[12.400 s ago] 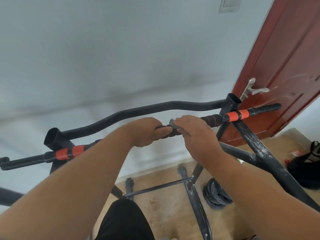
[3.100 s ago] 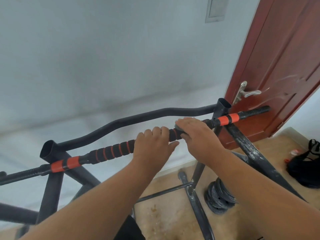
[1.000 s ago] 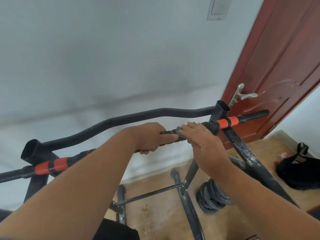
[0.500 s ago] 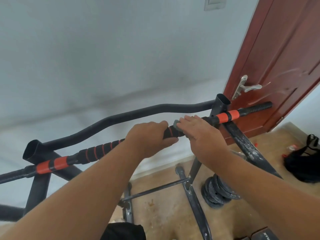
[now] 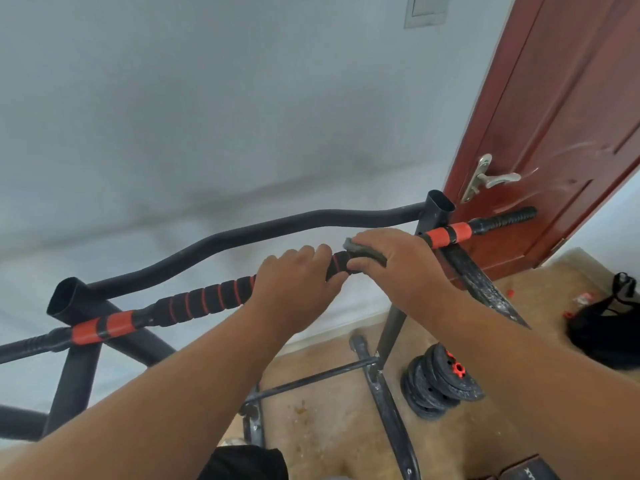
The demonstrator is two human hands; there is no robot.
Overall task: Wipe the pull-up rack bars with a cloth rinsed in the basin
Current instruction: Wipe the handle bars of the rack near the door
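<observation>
The black pull-up rack's front bar [image 5: 204, 301] runs from lower left to upper right, with black foam grips ringed in orange. My left hand [image 5: 294, 289] grips this bar near its middle, fingers curled over the top. Just to its right, my right hand [image 5: 398, 265] holds a small grey cloth [image 5: 367, 252] wrapped against the same bar. Only the cloth's edge shows under my fingers. Behind runs a curved black bar [image 5: 242, 233]. No basin is in view.
A red-brown door [image 5: 561, 126] with a metal handle [image 5: 488, 178] stands at the right, close to the bar's end. On the dusty floor lie stacked weight plates [image 5: 440, 382] and a black bag [image 5: 609, 327]. The rack's base legs [image 5: 388, 393] spread below.
The view has shifted slightly. My right hand with the cloth has slid a little to the right along the bar. My left hand keeps its grip beside it.
</observation>
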